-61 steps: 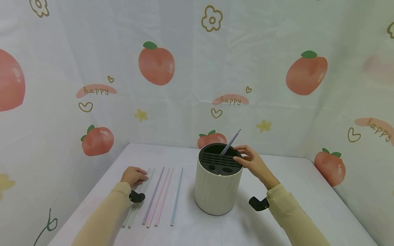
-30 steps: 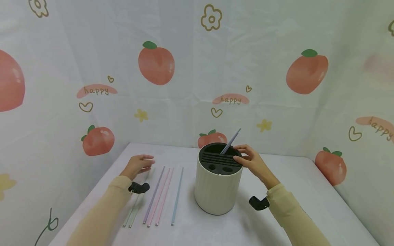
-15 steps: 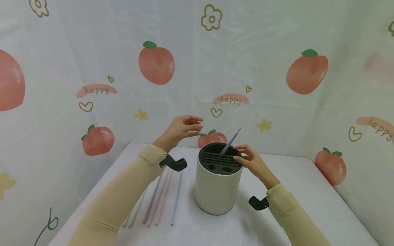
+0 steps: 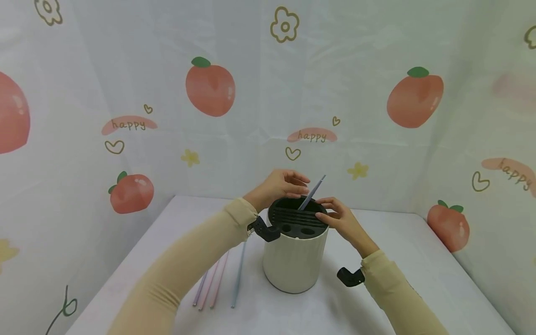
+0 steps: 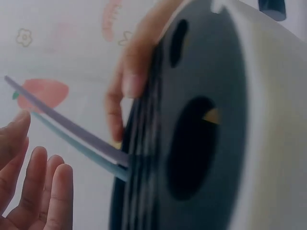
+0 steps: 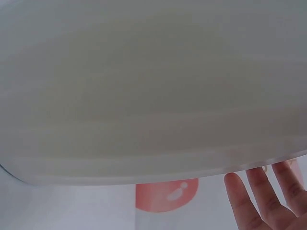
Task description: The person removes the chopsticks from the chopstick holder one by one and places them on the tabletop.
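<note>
My left hand hovers above the far rim of the cream holder, fingers loosely spread and holding nothing, their tips just short of the slanting grey-blue straws; from the left wrist view those fingers stand straight and apart, close beside the straws but not touching them; there two straws show, one lilac-grey and one bluish, lying against each other and entering a slot of the dark insert. My right hand rests on the right side of the holder's top, fingers gently bent over the dark insert, fingertips touching its slotted part; whether they press or merely lie there I cannot quite tell, for the right wrist view is mostly filled by the holder's pale ribbed wall, with only my fingertips showing straight beneath it. The holder stands upright near the middle of the white table; the straws lean up and to the right out of its back half. On the table to the holder's left lie further straws, pinkish, lilac and blue, side by side, partly hidden under my left sleeve.
</note>
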The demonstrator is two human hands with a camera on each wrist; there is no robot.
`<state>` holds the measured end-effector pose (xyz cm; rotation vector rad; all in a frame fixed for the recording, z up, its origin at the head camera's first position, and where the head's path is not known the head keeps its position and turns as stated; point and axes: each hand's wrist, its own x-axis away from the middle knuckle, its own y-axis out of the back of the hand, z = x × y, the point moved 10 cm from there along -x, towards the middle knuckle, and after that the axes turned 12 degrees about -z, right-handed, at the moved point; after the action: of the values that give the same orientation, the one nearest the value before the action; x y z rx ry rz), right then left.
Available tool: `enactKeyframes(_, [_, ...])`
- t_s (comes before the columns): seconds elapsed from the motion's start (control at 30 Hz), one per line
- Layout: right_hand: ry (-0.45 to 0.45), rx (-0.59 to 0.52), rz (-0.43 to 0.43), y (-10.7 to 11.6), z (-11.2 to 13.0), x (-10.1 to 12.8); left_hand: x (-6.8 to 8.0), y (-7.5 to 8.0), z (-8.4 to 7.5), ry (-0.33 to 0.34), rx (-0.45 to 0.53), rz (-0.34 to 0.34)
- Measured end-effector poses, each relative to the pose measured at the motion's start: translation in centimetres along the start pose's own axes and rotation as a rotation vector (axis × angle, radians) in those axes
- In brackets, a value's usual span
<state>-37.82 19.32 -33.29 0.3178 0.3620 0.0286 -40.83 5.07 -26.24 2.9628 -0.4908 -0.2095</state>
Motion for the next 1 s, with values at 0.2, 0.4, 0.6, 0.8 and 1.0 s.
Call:
enactKeyframes(0.2, [0.011,0.005,0.006,0.0,0.0,0.0,0.1,-1.0,0.7,0.006,-0.088,0.04])
enactKeyframes(0.4, [0.015,-0.004,0.012,-0.1,-0.1,0.0,0.2,-1.4,1.2,0.016,-0.15,0.06])
enactKeyframes(0.6, [0.018,-0.009,0.012,-0.1,-0.1,-0.1,0.1,-1.3,1.4,0.009,-0.164,0.048])
enactKeyframes(0.8, [0.014,-0.011,0.007,-0.1,-0.1,-0.1,-0.1,-0.1,0.2,-0.077,-0.052,0.02])
enactKeyframes(1.0, [0.015,-0.014,0.008,-0.1,-0.1,-0.1,0.5,4.0,-4.9,-0.228,0.184,-0.09])
